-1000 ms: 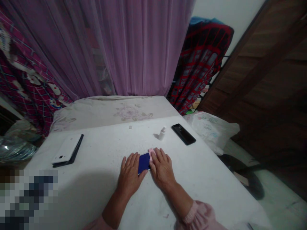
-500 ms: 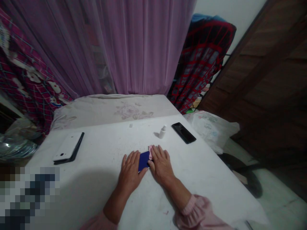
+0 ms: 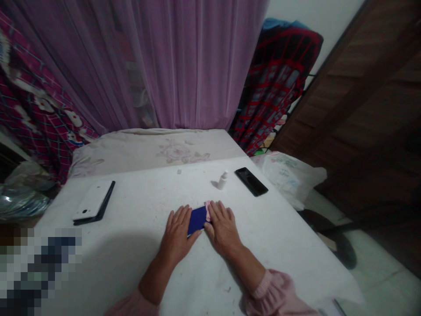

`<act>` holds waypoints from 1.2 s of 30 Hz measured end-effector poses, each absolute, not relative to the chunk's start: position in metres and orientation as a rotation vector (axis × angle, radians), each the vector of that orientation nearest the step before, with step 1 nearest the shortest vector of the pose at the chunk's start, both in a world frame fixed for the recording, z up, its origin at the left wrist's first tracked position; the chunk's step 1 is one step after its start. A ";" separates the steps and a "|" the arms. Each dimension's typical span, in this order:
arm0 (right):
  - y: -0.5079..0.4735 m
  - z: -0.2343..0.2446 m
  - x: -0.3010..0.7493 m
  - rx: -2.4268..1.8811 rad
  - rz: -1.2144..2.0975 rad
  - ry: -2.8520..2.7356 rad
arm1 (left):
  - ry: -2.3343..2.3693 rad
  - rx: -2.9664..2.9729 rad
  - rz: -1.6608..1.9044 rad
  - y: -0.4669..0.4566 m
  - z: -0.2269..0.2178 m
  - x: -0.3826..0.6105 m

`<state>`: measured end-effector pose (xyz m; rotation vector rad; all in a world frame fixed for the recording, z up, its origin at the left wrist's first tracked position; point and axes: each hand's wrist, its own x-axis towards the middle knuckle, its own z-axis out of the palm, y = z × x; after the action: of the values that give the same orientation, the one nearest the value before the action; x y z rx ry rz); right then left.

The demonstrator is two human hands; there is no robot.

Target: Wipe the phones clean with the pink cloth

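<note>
Navy paper (image 3: 198,220), cut or folded into a small rectangle (we cannot tell which), lies tilted between our two hands near the middle of a white tabletop (image 3: 131,210), a strip of pink paper (image 3: 208,211) showing along its right edge. Our left hand (image 3: 177,232) rests palm down with fingers spread, its thumb just beside the lower edge of the navy paper. Our right hand (image 3: 222,227) rests the same way, its fingers touching the pink strip. Neither hand is clenched and we see no pinch or grasp; both look flat and released, though we cannot tell whether they press on the paper. Compared with a second ago, the navy paper sits slightly further left and at a steeper tilt, and more of the pink shows, so the piece has shifted a little between our hands. Beyond them stand a small white dropper bottle (image 3: 222,181) and a black smartphone (image 3: 251,181), while a white smartphone (image 3: 91,200) lies to the left on a dark case. A floral mattress (image 3: 148,148) backs the tabletop below a mauve curtain (image 3: 184,66), a white plastic bag (image 3: 289,177) sits off the far right corner, and a pink sleeve (image 3: 272,292) gathers at our right wrist.
</note>
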<state>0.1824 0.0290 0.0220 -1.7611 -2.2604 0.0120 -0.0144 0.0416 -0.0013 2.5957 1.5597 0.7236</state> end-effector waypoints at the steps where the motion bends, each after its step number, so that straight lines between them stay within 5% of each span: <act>1: 0.030 0.023 0.182 -1.764 0.016 -2.257 | 1.551 2.598 0.744 0.042 -0.003 -0.019; 36: 0.015 0.026 0.173 -1.652 0.017 -2.320 | 1.628 2.589 0.658 0.040 -0.001 -0.030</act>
<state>0.1731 0.0151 0.0262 -1.6523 -2.3203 0.0169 -0.0298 0.0402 -0.0006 2.5888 1.6276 0.6581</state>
